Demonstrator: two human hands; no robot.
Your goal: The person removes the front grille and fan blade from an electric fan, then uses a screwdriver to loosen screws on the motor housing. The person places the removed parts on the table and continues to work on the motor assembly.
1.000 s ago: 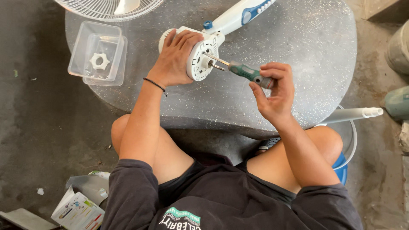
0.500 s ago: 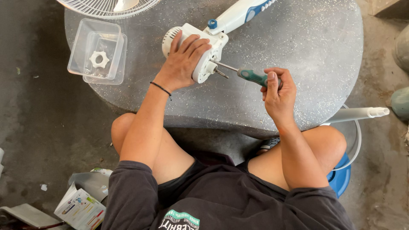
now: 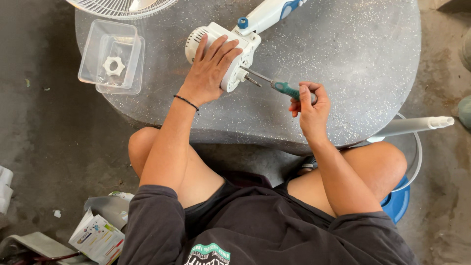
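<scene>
A white fan motor housing lies on the round grey speckled table, joined to a white and blue neck that points to the far right. My left hand rests flat on top of the housing and holds it down. My right hand grips the green handle of a screwdriver. Its metal shaft runs left to the front face of the housing, beside the motor's short shaft.
A clear plastic box with a white nut in it sits at the table's left. A white fan grille shows at the top edge. A white pole and blue base lie at right. Papers lie on the floor at left.
The view has shifted slightly. My right hand has turned on the screwdriver handle, with the fingers now curled over it. My left hand stays on the housing.
</scene>
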